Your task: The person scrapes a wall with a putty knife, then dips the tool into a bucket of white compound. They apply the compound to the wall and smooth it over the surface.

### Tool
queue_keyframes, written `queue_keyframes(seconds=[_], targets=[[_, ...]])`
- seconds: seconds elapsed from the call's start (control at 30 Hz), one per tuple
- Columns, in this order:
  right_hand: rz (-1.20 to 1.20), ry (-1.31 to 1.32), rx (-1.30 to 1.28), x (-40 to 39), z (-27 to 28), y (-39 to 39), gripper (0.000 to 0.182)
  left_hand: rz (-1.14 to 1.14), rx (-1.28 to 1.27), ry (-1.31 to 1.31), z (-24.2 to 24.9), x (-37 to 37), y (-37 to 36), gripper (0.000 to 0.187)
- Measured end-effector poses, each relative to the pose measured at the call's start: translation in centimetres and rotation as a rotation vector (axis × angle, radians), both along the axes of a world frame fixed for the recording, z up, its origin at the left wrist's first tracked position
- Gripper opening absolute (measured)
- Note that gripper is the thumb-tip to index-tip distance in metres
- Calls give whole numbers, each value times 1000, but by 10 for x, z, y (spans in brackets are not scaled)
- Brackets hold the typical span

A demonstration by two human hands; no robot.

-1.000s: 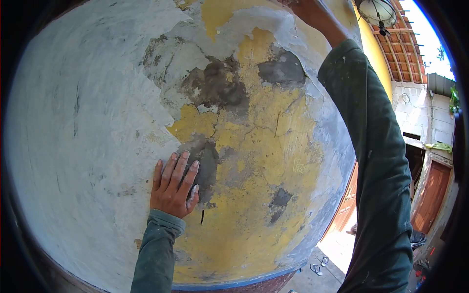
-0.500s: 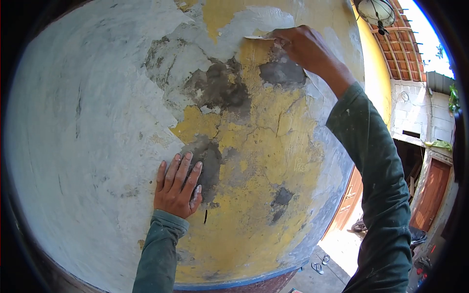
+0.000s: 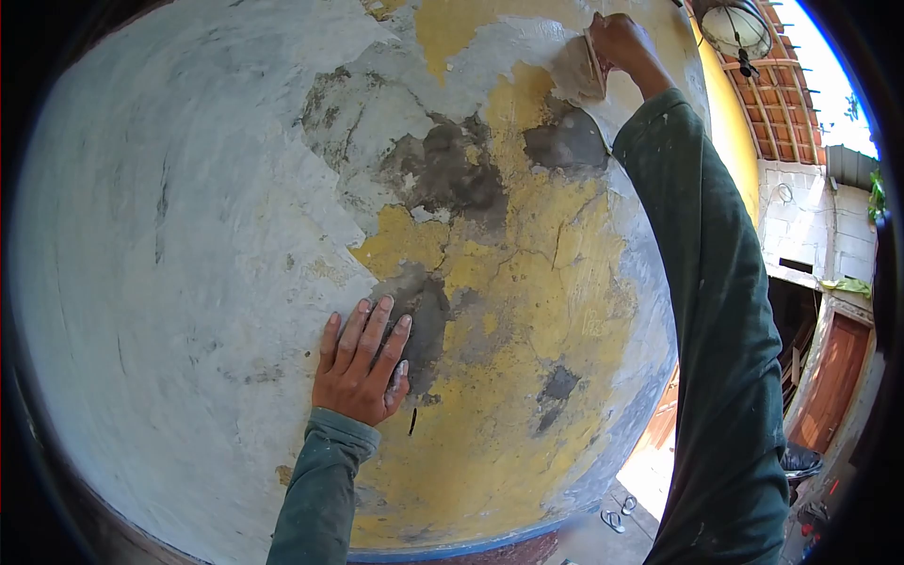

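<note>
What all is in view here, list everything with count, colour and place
wall: one, white filler over yellow paint with grey patches, fills the view
scraper: one, pale blade, flat on the wall at top, in the right hand
lamp: one, round glass, hanging top right
roof: one, reddish tiles on rafters, top right
block wall: one, whitish, far right
doors: brown wood, right and lower right
sandals: a pair, pale, on the ground below
left hand: one, green sleeve, flat on the wall by a grey patch
right hand: one, green sleeve, raised, gripping the scraper
</note>
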State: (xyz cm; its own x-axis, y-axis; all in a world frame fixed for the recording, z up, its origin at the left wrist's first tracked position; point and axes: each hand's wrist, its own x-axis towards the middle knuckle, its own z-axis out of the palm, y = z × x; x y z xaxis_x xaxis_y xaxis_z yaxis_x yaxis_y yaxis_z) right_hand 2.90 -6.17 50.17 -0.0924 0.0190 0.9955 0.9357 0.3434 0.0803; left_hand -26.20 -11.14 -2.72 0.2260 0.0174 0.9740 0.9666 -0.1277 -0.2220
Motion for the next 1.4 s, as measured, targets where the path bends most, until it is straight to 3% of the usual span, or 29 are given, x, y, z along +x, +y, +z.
queue_keyframes(seconds=[0.07, 0.13, 0.17, 0.23, 0.27, 0.33, 0.47, 0.53, 0.57, 0.63, 0.7, 0.77, 0.8, 0.83, 0.87, 1.07, 1.17, 1.27, 1.33, 1.4], targets=[[70, -49, -3, -19, 21, 8, 39, -4, -1, -3, 0, 0, 0, 58], [-135, -297, 360, -56, 26, 12, 22, -9, -4, -9, 0, 0, 1, 58], [-135, -303, 357, -70, 22, 5, 22, -11, 0, -7, 0, 0, 1, 58], [341, -152, -179, -102, -7, -38, 25, -10, 0, -14, 0, 0, 0, 58], [344, -157, -183, -119, -17, -45, 25, -12, -1, -14, 1, 0, 0, 58], [141, -537, 104, -140, -36, -50, 24, -18, -10, -14, 0, -1, 0, 58], [123, -752, 342, -137, -83, -69, 22, -10, -1, -9, 0, -1, 1, 58], [348, -843, -93, -120, -95, -102, 15, -4, 1, -7, 0, -1, 1, 58], [349, -842, -89, -114, -90, -102, 15, -4, 3, -7, 0, -1, 1, 58], [580, -766, -121, -101, -73, -100, 12, -1, 8, -4, 0, -1, 2, 58], [473, -764, 14, -93, -53, -78, 15, -4, 10, -1, 0, -2, 2, 58], [366, -831, 528, -92, -50, -39, 18, -9, 6, -2, -1, -1, 1, 58], [349, -787, 602, -92, -66, -25, 19, -15, 0, -7, 0, -2, 1, 58], [120, -833, 559, -88, -88, -26, 25, -12, 2, -6, 0, -2, 1, 58], [114, -692, 378, -86, -113, -22, 33, -18, 0, -9, 0, -2, 1, 58], [51, -876, 273, -44, -172, -38, 33, -40, 2, -14, -1, 0, 1, 58], [142, -816, 216, -26, -140, -60, 32, -33, 7, -20, 0, -2, 0, 57], [113, -605, 422, 6, -74, -41, 32, -35, -2, -20, -1, 1, 0, 57], [-150, -223, 181, 10, -48, -39, 36, -21, 2, -20, 0, -1, -1, 56], [-149, -135, 140, 0, -36, -27, 38, -24, 5, -25, 0, 1, -1, 56]])
